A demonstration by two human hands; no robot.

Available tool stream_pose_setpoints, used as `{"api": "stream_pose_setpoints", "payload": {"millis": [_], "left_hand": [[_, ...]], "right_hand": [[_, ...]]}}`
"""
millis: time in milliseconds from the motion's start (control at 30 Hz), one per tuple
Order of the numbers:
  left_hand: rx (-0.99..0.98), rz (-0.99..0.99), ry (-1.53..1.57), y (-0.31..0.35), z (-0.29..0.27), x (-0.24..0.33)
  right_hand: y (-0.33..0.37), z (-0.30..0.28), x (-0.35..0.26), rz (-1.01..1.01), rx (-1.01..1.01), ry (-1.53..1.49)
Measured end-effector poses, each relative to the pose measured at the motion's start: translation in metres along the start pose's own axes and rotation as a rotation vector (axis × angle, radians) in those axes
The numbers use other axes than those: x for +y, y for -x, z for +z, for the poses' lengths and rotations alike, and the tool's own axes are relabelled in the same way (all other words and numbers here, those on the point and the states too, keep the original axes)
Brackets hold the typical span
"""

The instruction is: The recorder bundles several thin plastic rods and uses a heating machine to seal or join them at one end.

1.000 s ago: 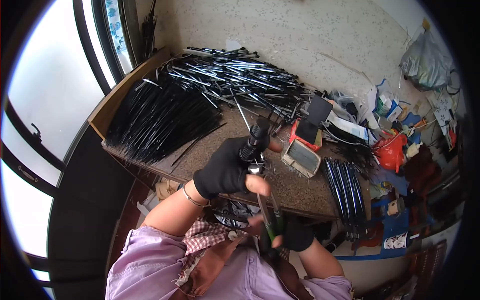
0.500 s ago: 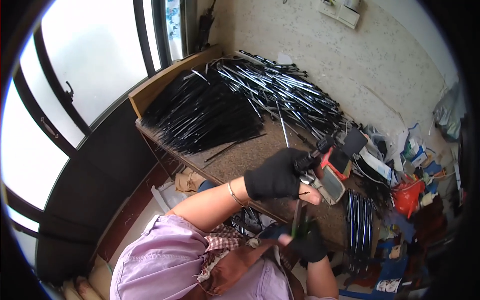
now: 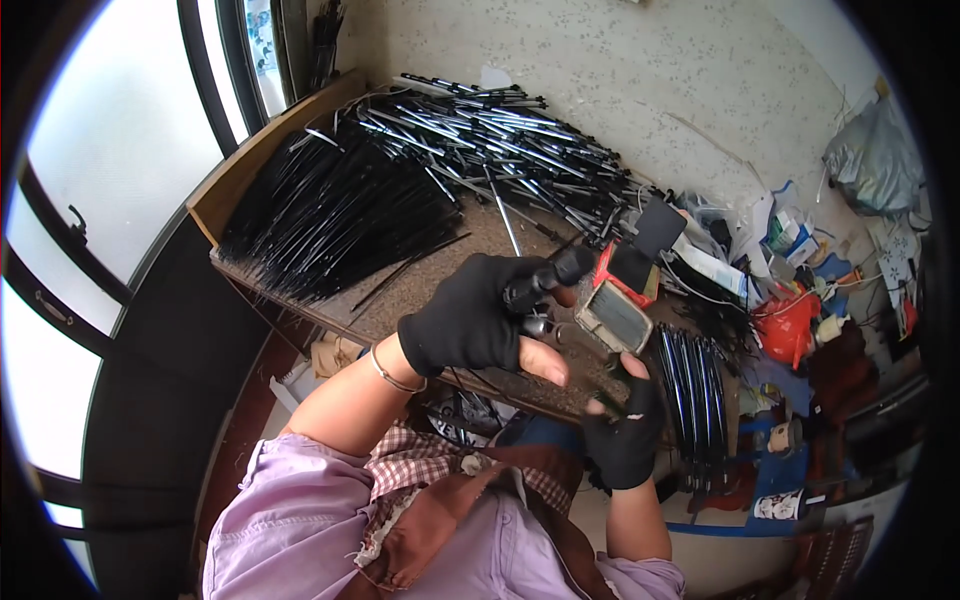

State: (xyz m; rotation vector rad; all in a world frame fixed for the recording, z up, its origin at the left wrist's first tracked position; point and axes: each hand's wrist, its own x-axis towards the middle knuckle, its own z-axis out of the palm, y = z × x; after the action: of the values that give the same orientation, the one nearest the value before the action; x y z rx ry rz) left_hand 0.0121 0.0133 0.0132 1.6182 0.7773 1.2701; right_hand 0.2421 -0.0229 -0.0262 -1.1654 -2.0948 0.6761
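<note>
Both my hands wear black gloves that leave fingertips bare. My left hand [image 3: 462, 318] is closed around a black cylindrical fitting [image 3: 548, 282], with a silver metal end below it and the thumb stretched out to the right. A thin silver rod [image 3: 503, 212] runs up from behind this hand toward the pile; whether it joins the fitting is hidden. My right hand [image 3: 628, 432] is lower right, its thumb and fingers bent around something dark, with a hint of green, too blurred to name. Its fingertips are just below a rectangular container [image 3: 614, 318] with a grey top.
On the brown table [image 3: 388, 318] lie a heap of thin black rods [image 3: 330, 220] and a pile of silver-and-black rods [image 3: 500, 130]. A row of dark rods [image 3: 690, 395] lies to the right. Beyond are a red box [image 3: 625, 275], a red bag [image 3: 785, 325] and clutter.
My right hand has moved away from the left hand, toward the rectangular container. My left hand keeps its grip on the black fitting. The whole view has shifted.
</note>
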Motion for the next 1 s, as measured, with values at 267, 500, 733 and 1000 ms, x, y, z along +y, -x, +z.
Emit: {"api": "stream_pose_setpoints", "payload": {"millis": [267,500,733,1000], "left_hand": [[0.085,0.110,-0.189,-0.003,0.012,0.019],[0.177,-0.148,0.009,0.005,0.024,0.019],[0.250,0.034,0.033,0.009,0.025,0.021],[0.289,0.035,-0.103,0.007,0.028,0.020]], "right_hand": [[0.008,0.004,0.007,0.145,-0.383,-0.570],[0.011,0.021,-0.011,0.223,-0.433,-0.665],[0.006,0.028,-0.011,0.164,-0.049,-0.141],[0.002,-0.003,-0.003,0.163,-0.137,-0.233]]}}
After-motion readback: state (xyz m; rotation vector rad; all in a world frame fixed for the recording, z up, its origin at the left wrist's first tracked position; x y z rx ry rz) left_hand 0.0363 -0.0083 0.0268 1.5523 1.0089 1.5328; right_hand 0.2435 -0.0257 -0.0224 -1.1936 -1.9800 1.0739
